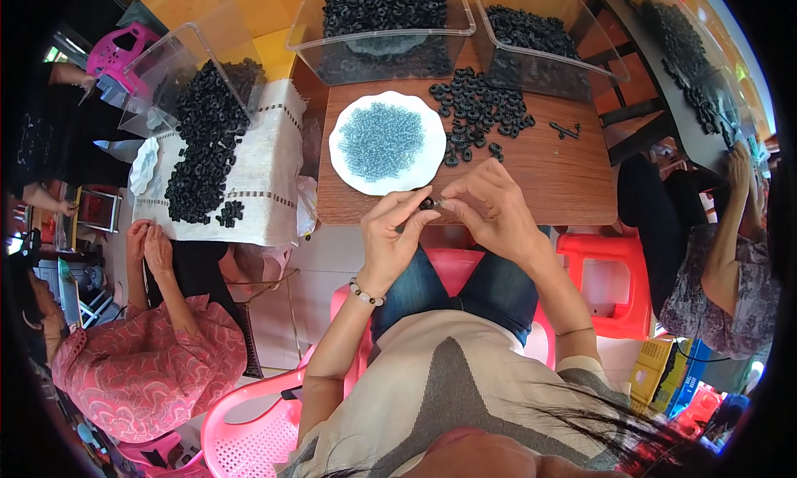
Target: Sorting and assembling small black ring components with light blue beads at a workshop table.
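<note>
A crowded workroom seen from above: a small brown wooden table [548, 175] stands before the seated person, with a cloth-covered table [270, 158] to its left and a dark bench [664, 88] to its right, where other people sit at similar work.

I see both hands raised just off the near edge of the wooden table, above the lap. The left hand [390, 233] and right hand [490, 212] meet fingertip to fingertip, pinching a small black ring [428, 203] between them; both grips are closed on it. I judge the step in hand to be fitting a bead into this ring. The next move, as I read it, calls for a fine pinch and steady alignment of two very small parts.

Containers:
- White plate [344, 167], near the middle of the table's left half, holds a flat heap of small blue-grey beads [382, 140].
- Loose pile of black rings [481, 113] lies bare on the surface toward the far edge, beside the plate.
- Clear plastic bin [300, 30] at the far left corner is heaped with black rings; a second clear bin [573, 59] at the far right corner holds more.
- A tilted clear bin [158, 59] on the cloth-covered table spills rings across the cloth
</note>
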Tool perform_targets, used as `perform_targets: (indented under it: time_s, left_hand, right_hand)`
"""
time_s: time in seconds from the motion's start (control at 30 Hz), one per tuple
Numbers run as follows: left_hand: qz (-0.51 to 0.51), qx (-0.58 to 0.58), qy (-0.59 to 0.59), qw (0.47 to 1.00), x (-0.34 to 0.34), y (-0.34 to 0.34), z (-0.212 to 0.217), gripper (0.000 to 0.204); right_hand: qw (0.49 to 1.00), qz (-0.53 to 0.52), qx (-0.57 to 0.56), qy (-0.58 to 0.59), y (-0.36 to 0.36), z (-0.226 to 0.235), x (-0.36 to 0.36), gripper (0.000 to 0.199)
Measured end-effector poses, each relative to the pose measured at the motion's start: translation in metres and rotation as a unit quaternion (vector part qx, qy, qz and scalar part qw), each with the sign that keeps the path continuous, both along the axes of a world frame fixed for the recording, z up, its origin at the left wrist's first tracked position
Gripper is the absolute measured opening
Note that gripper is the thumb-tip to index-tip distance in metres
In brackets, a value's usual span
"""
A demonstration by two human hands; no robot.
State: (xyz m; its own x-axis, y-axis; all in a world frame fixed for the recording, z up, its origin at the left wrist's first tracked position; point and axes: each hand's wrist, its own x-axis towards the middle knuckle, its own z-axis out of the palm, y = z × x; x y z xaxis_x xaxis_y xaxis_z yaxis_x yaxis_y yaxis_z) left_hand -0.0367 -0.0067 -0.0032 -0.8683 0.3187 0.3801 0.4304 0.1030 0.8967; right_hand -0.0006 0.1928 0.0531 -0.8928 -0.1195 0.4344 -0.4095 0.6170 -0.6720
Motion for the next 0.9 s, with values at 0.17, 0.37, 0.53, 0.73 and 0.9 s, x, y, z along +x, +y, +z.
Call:
perform_targets:
  time_s: [0.17,0.37,0.53,0.73,0.9]
  left_hand:
    - [-0.007,-0.015,0.03,0.999,0.006,0.005,-0.001,0.036]
    - [-0.008,-0.058,0.002,0.998,0.012,0.007,0.001,0.036]
    - [-0.002,-0.012,-0.032,0.999,0.013,0.01,-0.01,0.034]
    - [-0.02,0.023,-0.116,0.993,0.024,0.011,-0.025,0.032]
    - [-0.048,0.076,-0.164,0.982,0.03,0.016,-0.035,0.032]
  right_hand:
    - [0.998,0.0,0.046,0.034,0.0,0.0,0.005,0.02]
    - [0.992,0.009,0.094,0.078,-0.004,-0.007,0.01,0.021]
    - [0.997,0.031,0.049,0.045,-0.004,-0.017,0.015,0.035]
    - [0.989,-0.068,-0.083,-0.105,0.022,-0.017,0.02,0.025]
    - [0.973,-0.204,-0.002,-0.106,0.082,-0.047,-0.002,0.018]
